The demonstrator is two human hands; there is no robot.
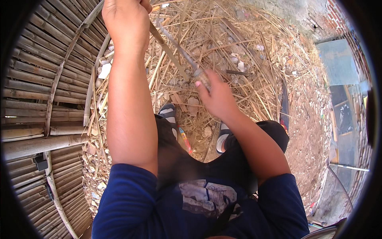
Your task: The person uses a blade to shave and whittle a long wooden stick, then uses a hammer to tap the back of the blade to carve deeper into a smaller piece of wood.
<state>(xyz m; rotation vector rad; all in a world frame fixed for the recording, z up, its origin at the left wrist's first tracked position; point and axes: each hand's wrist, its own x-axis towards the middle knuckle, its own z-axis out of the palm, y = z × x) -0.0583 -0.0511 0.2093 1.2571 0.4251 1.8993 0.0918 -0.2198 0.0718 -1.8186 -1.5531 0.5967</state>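
Observation:
My left hand (128, 20) is raised at the upper left, cut off in part by the picture's edge. Its fingers are closed round a thin bamboo strip (169, 52), which slants down and to the right toward the ground. In my right hand (218, 95), in front of my knees, is a knife with a worn, pale handle (201, 76). Its narrow, greyish blade (179, 48) points up and to the left, close beside the strip. I cannot tell whether blade and strip touch.
Split bamboo shavings (230, 44) litter the ground ahead. A slatted bamboo panel (38, 75) stands at the left. Near my sandalled feet lies a red, colourful strip (184, 140). A dark, long object (284, 101) lies by my right knee. Glass-like sheets (339, 61) lean at the right.

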